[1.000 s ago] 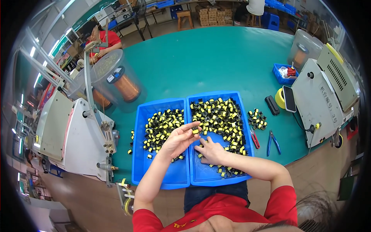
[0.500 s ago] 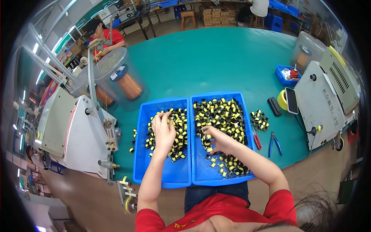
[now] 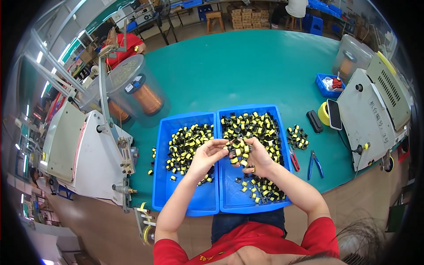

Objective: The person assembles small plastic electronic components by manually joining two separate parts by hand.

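Two blue trays stand side by side, the left tray (image 3: 185,204) and the right tray (image 3: 227,194), both holding many small black coil bobbins banded in yellow tape. Above the right tray, my right hand (image 3: 261,160) is cupped around a cluster of coil bobbins (image 3: 239,150). My left hand (image 3: 209,155) meets it from over the divider between the trays, thumb and fingertips pinched on a bobbin at the cluster's left side; the fingers partly hide that piece. Below the hands, loose bobbins (image 3: 265,189) lie in the right tray's near part.
Right of the trays are a small bobbin pile (image 3: 298,138), red-handled pliers (image 3: 294,160), blue-handled pliers (image 3: 315,165), a black case (image 3: 314,121) and a phone (image 3: 333,115). Machines flank the table, left (image 3: 95,154) and right (image 3: 371,119). A copper wire spool (image 3: 148,98) stands far left; another person (image 3: 126,46) sits beyond.
My left hand has left the pile in the left tray and moved right to my right hand. My right hand has turned upward and shows a cluster of bobbins.
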Demonstrator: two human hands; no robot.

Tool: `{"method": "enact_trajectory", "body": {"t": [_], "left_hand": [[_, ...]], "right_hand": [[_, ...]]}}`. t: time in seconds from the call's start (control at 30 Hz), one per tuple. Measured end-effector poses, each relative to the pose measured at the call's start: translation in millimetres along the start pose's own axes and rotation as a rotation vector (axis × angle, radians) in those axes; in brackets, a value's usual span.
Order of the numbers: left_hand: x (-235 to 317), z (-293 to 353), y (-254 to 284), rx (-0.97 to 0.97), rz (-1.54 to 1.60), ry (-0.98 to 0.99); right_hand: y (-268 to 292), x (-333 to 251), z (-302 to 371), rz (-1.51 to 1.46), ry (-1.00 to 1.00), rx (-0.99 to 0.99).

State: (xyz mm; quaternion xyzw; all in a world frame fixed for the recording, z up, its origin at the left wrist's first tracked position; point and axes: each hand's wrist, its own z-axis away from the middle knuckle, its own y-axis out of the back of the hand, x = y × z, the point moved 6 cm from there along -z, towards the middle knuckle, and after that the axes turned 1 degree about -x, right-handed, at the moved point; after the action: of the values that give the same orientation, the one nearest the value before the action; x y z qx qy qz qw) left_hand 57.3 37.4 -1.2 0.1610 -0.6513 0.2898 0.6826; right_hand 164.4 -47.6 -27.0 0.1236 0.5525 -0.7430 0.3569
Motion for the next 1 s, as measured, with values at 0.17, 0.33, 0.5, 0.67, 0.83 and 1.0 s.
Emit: {"method": "enact_trajectory", "body": {"t": [0.17,0.33,0.5,0.67,0.83,1.0], "left_hand": [[-4,0,2,-0.141,0.422,0.057],[-12,-1,-3,-0.189,0.713,0.239],[-8,1,-5,-0.176,0.742,0.25],[-5,2,-5,-0.101,0.452,0.13],[9,5,-12,-0.008,-0.429,-0.155],[-1,1,-3,0.018,-0.16,-0.109]], "right_hand": [[-2,-10,4,-0.077,0.068,0.004],[-5,-13,5,-0.045,0.099,-0.024],[-8,-12,5,0.03,0.108,-0.007],[-6,-4,5,0.199,0.051,0.024],[0,9,0,0.227,-0.052,-0.001],[-6,-4,6,0.158,0.041,0.059]]}}
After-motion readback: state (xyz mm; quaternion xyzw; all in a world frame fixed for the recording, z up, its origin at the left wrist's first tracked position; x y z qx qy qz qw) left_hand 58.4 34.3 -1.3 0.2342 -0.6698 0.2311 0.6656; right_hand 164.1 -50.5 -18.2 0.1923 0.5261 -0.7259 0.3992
